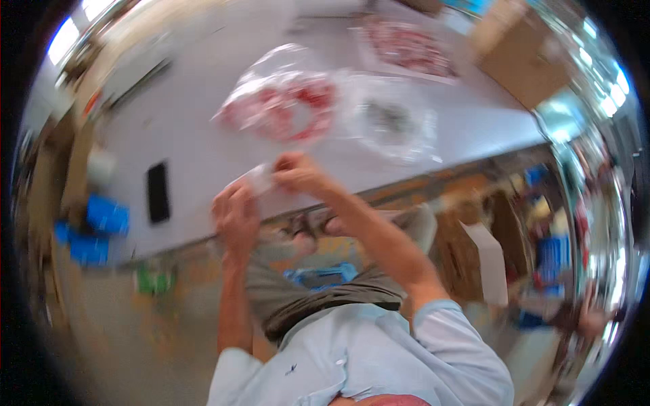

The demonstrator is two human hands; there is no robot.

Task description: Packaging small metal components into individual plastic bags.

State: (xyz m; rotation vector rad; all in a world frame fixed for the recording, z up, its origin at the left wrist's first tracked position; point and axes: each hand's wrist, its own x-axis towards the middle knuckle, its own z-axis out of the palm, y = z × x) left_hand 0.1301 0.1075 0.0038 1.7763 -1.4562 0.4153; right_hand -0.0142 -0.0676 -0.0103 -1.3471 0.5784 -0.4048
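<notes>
Near the table's front edge, my left hand (235, 208) and my right hand (298, 173) pinch a small whitish, see-through plastic bag (258, 178) from its two sides. Motion blurs the picture, so whether anything is inside it I cannot tell. Just beyond my hands lies a large clear plastic bag (288, 101) of red pieces. To its right is another clear bag (389, 120) holding small dark greyish pieces. A flat packet (406, 49) of red-and-white pieces rests farther back.
A black phone (158, 192) lies left on the white table (193, 145). Blue boxes (101, 223) stand at the left edge. One cardboard box (521, 54) sits at the back right; an open carton (467, 260) is below the table's right side.
</notes>
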